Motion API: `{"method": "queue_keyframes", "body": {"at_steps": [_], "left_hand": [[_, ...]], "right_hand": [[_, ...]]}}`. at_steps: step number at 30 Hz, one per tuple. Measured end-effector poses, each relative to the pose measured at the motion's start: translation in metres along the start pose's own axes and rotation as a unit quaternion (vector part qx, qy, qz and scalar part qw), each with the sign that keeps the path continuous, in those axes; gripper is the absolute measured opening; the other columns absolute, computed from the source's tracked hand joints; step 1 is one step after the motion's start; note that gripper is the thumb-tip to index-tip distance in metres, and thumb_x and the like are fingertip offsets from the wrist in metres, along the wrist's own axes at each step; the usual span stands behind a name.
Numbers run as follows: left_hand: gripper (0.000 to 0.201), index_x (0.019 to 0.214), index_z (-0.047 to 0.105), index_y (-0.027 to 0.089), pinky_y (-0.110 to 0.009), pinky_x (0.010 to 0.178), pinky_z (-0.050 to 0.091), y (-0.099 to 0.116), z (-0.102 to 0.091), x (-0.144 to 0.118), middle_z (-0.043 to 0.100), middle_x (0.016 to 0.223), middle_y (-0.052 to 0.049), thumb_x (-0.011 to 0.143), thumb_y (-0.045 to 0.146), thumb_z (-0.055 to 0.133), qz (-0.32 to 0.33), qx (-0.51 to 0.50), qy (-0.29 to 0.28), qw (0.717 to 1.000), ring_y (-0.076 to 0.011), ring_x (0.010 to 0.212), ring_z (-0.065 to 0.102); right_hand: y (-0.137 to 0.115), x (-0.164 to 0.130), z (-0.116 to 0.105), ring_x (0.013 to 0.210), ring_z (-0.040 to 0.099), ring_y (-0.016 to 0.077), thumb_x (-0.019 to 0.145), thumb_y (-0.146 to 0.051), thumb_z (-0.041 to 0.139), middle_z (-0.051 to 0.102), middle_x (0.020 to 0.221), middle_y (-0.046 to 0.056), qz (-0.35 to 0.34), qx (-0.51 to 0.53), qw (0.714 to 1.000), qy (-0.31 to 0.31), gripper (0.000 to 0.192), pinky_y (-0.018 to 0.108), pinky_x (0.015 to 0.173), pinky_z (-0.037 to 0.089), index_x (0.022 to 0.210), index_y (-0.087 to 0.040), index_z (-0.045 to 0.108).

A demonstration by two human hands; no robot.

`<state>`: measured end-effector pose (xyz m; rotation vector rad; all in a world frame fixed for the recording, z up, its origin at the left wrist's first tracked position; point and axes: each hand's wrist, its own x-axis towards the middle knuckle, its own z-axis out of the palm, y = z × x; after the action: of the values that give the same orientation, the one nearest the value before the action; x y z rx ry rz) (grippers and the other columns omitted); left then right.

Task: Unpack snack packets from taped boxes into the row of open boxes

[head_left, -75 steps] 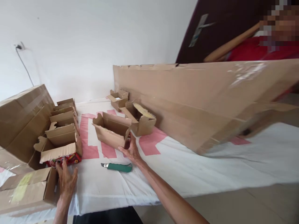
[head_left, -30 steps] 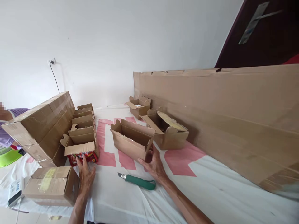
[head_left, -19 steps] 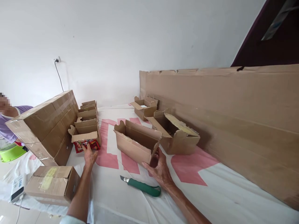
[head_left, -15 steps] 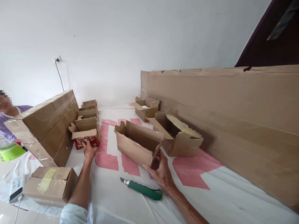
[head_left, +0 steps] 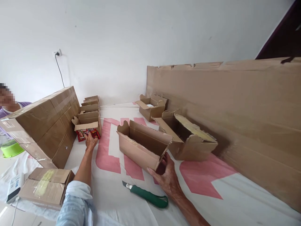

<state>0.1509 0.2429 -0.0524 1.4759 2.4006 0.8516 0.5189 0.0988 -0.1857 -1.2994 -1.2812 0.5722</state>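
Note:
My right hand point(head_left: 168, 179) grips the near right corner of a long open cardboard box point(head_left: 138, 150), thumb on its front wall and fingers round its end. The inside that shows is bare cardboard. My left hand point(head_left: 91, 142) reaches forward, fingers stretched out against a red printed packet point(head_left: 81, 135) at the front of a small open box point(head_left: 88, 121). That box heads a row of several open boxes along the left. Just in front of my right hand lies a green-handled utility knife point(head_left: 149, 196), its blade pointing left.
Two open boxes, a larger one point(head_left: 190, 149) and a smaller one point(head_left: 152, 113), stand before a tall cardboard panel point(head_left: 211, 91). Taped cartons point(head_left: 49, 125) are stacked at left, near a closed box point(head_left: 45, 186) and a white device point(head_left: 15, 188). Beyond them is another person point(head_left: 4, 113).
The view has shifted slightly. My left arm reaches a little farther forward, its fingers still at the red packet. My right hand keeps its grip on the long box.

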Motion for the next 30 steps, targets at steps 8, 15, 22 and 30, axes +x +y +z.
{"method": "queue_keyframes", "body": {"at_steps": [8, 15, 22, 30], "left_hand": [[0.055, 0.133, 0.052, 0.022, -0.044, 0.107, 0.054, 0.011, 0.002, 0.015, 0.032, 0.168, -0.023, 0.083, 0.032, 0.072, -0.006, 0.008, 0.017, 1.0, -0.0367, 0.133, 0.065], [0.053, 0.133, 0.056, 0.022, -0.045, 0.106, 0.055, 0.0, -0.006, 0.004, 0.039, 0.163, -0.022, 0.083, 0.031, 0.071, -0.01, 0.022, 0.016, 1.0, -0.0364, 0.127, 0.069], [0.05, 0.132, 0.059, 0.021, -0.044, 0.106, 0.055, 0.0, -0.016, -0.015, 0.047, 0.156, -0.021, 0.084, 0.027, 0.069, -0.001, 0.025, 0.016, 1.0, -0.0352, 0.124, 0.07], [0.054, 0.137, 0.061, 0.018, -0.042, 0.113, 0.052, 0.014, -0.033, -0.043, 0.055, 0.154, -0.021, 0.083, 0.016, 0.066, 0.05, 0.021, 0.002, 0.999, -0.0343, 0.139, 0.061]], "right_hand": [[-0.004, -0.001, -0.001, 0.144, 0.052, 0.0421, 0.073, -0.055, 0.085, 0.039, 0.165, 0.018, 0.01, 0.005, 1.0, -0.001, 0.124, 0.063, 0.118, 0.046, 0.172, -0.027, 0.015], [-0.01, 0.0, -0.001, 0.139, 0.055, 0.0428, 0.073, -0.059, 0.084, 0.042, 0.162, 0.02, 0.015, 0.003, 1.0, 0.003, 0.123, 0.063, 0.115, 0.049, 0.171, -0.026, 0.017], [-0.006, 0.002, 0.001, 0.139, 0.055, 0.0422, 0.073, -0.061, 0.084, 0.044, 0.16, 0.019, 0.003, 0.005, 1.0, 0.002, 0.123, 0.064, 0.114, 0.049, 0.171, -0.026, 0.017], [-0.01, 0.003, 0.005, 0.137, 0.06, 0.0394, 0.075, -0.057, 0.083, 0.048, 0.159, 0.02, -0.001, 0.039, 0.999, -0.017, 0.12, 0.059, 0.11, 0.054, 0.171, -0.026, 0.019]]}}
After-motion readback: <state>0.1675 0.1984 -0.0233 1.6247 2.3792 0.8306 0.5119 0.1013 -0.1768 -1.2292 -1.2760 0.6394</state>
